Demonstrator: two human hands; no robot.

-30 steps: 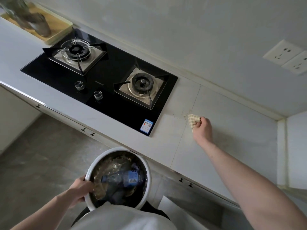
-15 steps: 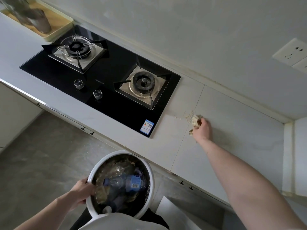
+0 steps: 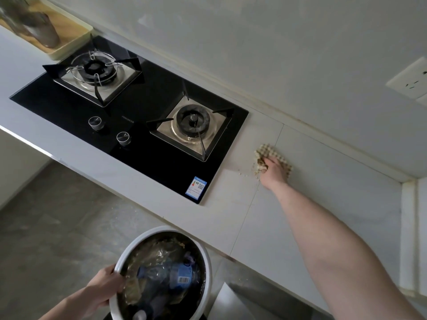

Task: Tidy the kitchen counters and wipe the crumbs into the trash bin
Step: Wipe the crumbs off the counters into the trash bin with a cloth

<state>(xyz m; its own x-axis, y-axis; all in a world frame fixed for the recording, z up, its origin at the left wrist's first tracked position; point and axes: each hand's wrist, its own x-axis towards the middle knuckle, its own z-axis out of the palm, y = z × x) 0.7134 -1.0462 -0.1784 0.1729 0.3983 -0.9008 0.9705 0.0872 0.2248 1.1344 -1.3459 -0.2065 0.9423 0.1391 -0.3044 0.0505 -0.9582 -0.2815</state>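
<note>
Wiping is in hand: at right of centre the right hand [image 3: 273,170] presses flat on the waffle cloth [image 3: 272,155] over the crumbs [image 3: 256,168] on the counter [image 3: 323,204], while the left hand [image 3: 105,288] grips the trash bin [image 3: 208,269] rim at lower centre, so next comes dragging them toward the counter's edge

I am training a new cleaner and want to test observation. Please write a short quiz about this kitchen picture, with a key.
1. True or false: the right hand presses a cloth on the counter.
2. Which thing does the left hand grip? A) stove knob B) rim of the trash bin C) wall socket
3. Fill in: the crumbs lie on the counter just to the right of the black ____.

Key: 1 true; 2 B; 3 stove.
</note>
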